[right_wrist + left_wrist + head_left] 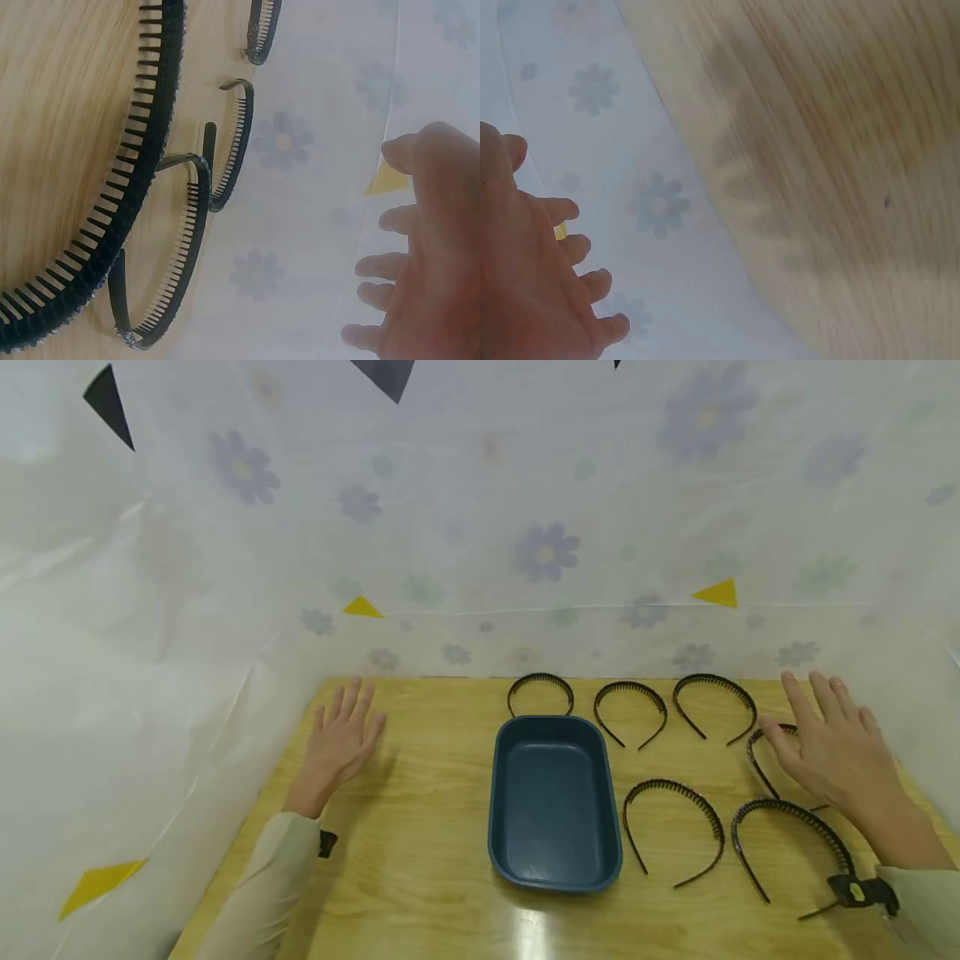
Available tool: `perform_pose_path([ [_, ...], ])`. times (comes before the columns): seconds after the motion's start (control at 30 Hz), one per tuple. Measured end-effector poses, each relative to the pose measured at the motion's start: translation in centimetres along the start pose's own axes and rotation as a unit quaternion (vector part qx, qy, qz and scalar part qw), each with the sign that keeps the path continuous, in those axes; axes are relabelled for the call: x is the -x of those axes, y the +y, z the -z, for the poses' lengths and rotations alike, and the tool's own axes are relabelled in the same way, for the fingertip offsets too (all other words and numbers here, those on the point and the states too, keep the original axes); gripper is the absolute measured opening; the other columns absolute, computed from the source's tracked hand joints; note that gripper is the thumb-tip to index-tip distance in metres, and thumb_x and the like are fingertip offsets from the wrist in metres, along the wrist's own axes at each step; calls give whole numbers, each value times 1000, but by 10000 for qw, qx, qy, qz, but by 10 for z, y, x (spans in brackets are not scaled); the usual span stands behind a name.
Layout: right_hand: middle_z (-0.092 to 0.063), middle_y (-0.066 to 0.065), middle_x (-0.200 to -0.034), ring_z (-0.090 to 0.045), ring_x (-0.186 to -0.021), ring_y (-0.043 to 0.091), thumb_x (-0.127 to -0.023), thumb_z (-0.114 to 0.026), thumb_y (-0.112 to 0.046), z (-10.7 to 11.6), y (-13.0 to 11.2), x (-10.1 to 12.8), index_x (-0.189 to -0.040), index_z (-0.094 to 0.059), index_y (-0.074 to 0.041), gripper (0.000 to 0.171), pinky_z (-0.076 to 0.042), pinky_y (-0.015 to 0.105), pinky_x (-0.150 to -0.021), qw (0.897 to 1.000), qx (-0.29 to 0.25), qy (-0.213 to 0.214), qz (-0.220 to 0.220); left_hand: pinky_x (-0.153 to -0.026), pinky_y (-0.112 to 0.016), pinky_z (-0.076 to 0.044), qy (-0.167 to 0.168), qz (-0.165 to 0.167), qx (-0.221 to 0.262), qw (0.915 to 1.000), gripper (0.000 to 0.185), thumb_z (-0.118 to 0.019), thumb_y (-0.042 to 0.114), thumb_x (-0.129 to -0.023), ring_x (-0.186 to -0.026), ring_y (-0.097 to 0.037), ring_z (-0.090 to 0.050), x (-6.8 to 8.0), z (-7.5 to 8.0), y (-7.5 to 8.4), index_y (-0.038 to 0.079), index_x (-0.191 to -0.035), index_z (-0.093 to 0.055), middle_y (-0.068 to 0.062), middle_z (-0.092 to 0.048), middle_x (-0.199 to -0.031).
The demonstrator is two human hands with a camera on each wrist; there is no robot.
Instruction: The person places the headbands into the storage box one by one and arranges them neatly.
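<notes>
Sleeves frame the near edge of the table point(420, 860), one at each near corner, and both hands reach forward over the wood.

Left hand point(341, 745) is spread flat near the far left corner, fingers straight and apart, holding nothing; the left wrist view shows the same splayed fingers point(592, 283) against the flowered sheet point(656, 206), though it is blurred.

Right hand point(832, 747) is also open, fingers straight and gripping nothing. It hovers by the right edge over a black toothed headband point(756, 758), hiding most of it; whether it touches the band I cannot tell.

Five more headbands lie on the table. Three sit in a row along the far edge: one point(540, 687) just behind the tray, a second point(632, 703) and a third point(714, 693) to its right. Two lie nearer: one point(675, 814) just right of the tray, and the other point(795, 835) toward the near right corner, by the right wrist strap point(862, 889).

A dark blue tray point(504, 827) stands mid-table with nothing in it, well apart from the left hand.
</notes>
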State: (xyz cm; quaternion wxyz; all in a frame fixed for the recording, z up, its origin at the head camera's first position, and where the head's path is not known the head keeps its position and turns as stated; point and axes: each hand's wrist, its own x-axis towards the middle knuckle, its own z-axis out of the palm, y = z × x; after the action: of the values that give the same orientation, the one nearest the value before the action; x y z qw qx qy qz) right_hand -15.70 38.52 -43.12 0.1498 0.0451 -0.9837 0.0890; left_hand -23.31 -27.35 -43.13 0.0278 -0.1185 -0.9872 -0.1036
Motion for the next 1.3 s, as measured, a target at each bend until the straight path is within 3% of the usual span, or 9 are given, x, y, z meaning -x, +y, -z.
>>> perform_pose_path([
  [0.2, -11, 39, -161, -10, -147, 59, -108, -45, -44, 7, -6, 12, -165, -9, -6, 78, -15, 78, -108, 9999, -107, 107, 80, -117, -71, -2, 3, -32, 208, 9998, 71, -21, 53, -110, -156, -40, 5, 5, -10, 12, 13, -167, -7, -11, 5, -172],
  [0.33, -20, 41, -156, -25, -137, 63, -106, -53, -41, 12, -13, 25, -165, -15, -7, 78, -29, 80, -95, 9994, -183, 270, 126, -116, -73, -5, 185, -145, 400, 9989, 69, -24, 49, -111, -155, -44, -1, 15, -19, 21, 9, -166, -12, -16, -1, -171],
  [0.43, -27, 45, -149, -31, -127, 67, -105, -56, -38, 13, -15, 37, -165, -19, -8, 77, -30, 82, -85, 9988, -372, 333, 12, -112, -78, -5, 207, -276, 701, 9969, 68, -28, 47, -112, -154, -49, -3, 22, -25, 31, 7, -165, -15, -19, -3, -171],
  [0.63, -34, 51, -137, -38, -111, 68, -103, -61, -26, 10, -12, 69, -164, -23, -6, 74, -33, 78, -76, 9930, -1132, 279, -182, -110, -80, -6, -126, -445, 1280, 9907, 67, -30, 45, -112, -154, -47, -1, 39, -34, 60, 9, -166, -13, -15, 0, -171],
  [0.77, -36, 51, -132, -40, -106, 66, -103, -62, -24, 3, -8, 91, -164, -23, -8, 75, -35, 76, -69, 9906, -1310, 151, -372, -114, -75, -10, 31, -662, 1481, 9868, 65, -31, 43, -112, -154, -45, -5, 46, -34, 81, 11, -166, -14, -14, -3, -171],
  [0.9, -37, 51, -131, -40, -106, 66, -101, -66, -23, -3, -6, 106, -164, -24, -10, 77, -36, 76, -65, 9891, -1383, 33, -511, -116, -72, -14, 180, -853, 1596, 9833, 63, -32, 41, -113, -155, -42, -8, 49, -38, 99, 12, -166, -14, -12, -6, -171],
  [1.1, -44, 50, -123, -54, -96, 64, -99, -68, -22, -7, 0, 119, -160, -30, -3, 74, -41, 74, -58, 9856, -1488, -224, -770, -115, -72, -17, 153, -985, 1571, 9825, 63, -37, 38, -112, -155, -41, -9, 52, -48, 123, 11, -166, -17, -12, -10, -171],
  [1.3, -52, 50, -111, -64, -77, 59, -92, -76, -14, -11, 12, 127, -152, -34, 4, 75, -45, 73, -54, 9831, -1692, -450, -532, -115, -73, -17, -33, -1179, 1430, 9827, 66, -32, 46, -112, -156, -39, -8, 50, -62, 145, 10, -166, -19, -9, -8, -172],
])
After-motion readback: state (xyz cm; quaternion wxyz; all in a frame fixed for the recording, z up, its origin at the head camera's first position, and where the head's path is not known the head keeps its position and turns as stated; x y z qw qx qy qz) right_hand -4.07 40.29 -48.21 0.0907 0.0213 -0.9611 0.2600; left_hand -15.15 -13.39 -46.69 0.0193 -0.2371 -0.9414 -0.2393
